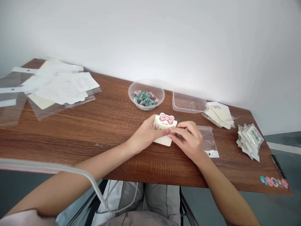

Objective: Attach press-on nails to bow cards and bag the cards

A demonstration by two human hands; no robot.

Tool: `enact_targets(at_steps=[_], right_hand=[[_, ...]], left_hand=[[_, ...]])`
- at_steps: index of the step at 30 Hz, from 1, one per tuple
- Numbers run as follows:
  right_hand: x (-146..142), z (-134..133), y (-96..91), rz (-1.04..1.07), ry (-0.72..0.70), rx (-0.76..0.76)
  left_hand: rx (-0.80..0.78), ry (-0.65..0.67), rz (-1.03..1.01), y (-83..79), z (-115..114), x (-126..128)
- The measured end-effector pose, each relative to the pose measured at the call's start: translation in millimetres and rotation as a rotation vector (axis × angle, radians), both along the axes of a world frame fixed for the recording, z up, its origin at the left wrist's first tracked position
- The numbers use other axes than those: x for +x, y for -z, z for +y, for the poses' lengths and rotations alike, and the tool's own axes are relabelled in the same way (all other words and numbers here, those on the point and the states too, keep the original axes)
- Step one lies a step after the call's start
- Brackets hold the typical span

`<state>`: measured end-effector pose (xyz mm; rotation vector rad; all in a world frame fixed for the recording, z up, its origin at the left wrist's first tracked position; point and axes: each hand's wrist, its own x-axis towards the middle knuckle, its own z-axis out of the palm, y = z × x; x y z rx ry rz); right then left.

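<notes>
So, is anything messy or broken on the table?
Nothing looks spilled: the little colourful pieces sit inside the round bowl. The held bow card shows no obvious damage. The messiest spot: on the left, cards and clear bags lie heaped at odd angles.

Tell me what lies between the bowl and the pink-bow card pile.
In the head view, the clear rectangular tray lies between the bowl and the card pile, with bare table between bowl and tray.
</notes>
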<state>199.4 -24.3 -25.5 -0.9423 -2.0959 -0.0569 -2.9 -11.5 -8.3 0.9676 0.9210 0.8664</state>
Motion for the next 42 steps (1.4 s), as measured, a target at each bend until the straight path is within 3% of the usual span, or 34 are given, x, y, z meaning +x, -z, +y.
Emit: enact_targets(at_steps=[9,18,27,31,36,42], right_hand=[[4.7,0.1,1.0,0.143,-0.085,-0.038],[5.0,-0.9,1.3,0.147,-0.103,-0.067],[8.2,-0.9,2.7,0.103,-0.185,-0.19],[21.6,6.4,-3.1,0.181,-0.067,-0.225],[40.9,15.1,-8.8,0.076,0.135,-0.352],[40.4,15.5,-5.6,-0.141,0.035,-0.501]], left_hand=[[-0.084,-0.012,-0.153,-8.0,-1.2,-0.8],[-0.037,-0.036,-0.137,-6.3,0.4,-1.3],[-0.048,-0.074,-0.125,-4.5,1.6,-3.4],[-0.128,-0.087,-0.168,-6.5,6.4,-7.3],[-0.137,-0.054,-0.217,-8.6,10.7,-10.9],[-0.119,-0.041,-0.22,-4.9,11.4,-11.1]])
